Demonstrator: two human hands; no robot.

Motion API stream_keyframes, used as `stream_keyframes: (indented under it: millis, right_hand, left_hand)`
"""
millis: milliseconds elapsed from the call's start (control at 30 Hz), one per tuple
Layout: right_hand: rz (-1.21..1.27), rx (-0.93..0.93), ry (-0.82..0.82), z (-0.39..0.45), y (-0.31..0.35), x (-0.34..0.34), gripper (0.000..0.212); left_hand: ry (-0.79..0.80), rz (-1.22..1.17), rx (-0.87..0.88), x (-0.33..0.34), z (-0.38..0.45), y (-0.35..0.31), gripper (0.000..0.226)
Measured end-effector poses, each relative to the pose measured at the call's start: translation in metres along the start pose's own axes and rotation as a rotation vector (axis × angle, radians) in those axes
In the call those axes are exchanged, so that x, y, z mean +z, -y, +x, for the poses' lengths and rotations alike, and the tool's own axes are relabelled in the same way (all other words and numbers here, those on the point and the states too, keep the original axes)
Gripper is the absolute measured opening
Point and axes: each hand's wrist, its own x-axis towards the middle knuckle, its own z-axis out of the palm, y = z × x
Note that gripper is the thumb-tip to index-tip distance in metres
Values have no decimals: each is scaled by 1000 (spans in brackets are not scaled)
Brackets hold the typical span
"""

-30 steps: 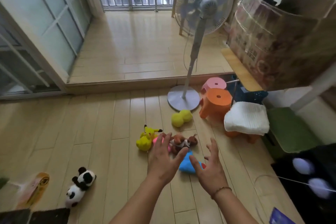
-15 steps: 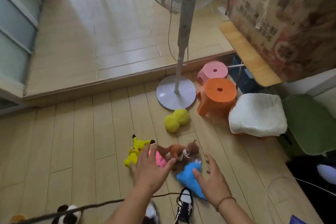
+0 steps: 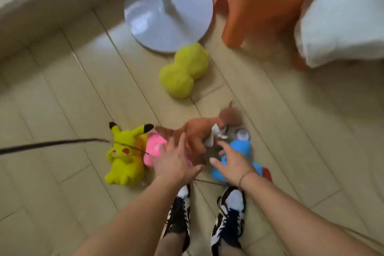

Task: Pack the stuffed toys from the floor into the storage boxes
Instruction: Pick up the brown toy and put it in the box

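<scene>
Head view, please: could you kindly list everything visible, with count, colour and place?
Mouse toy: 1, yellow, floor left.
Pink toy: 1, beside it.
Brown toy: 1, centre.
Blue toy: 1, under the right hand.
Round plush: 1, yellow-green, by the fan base.
Fan base: 1, white, top.
Stool: 1, orange.
White cloth: 1, right.
Shoes: 2, black-white.
Left hand, right hand: open.
</scene>
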Motion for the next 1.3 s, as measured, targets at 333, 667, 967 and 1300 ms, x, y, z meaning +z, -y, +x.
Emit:
stream_keyframes:
  millis: [333,667,967,1300]
  right_hand:
    - [159,-39,40,10,-44,28,65]
    - [1248,136,-147,-234,-10,-111,61]
    - [1205,-96,-890,-529,-1,-153,85]
    - [1559,317,-1561,-807,-180,-8,56]
  left_hand:
    - [-186,-394,155,2,32,-30,58]
    - [61,-855,432,-198,-174,-106,48]
    - [89,-348,827,-274,-393,-238,52]
    - [720,-40,1410,-100,-679,-399,42]
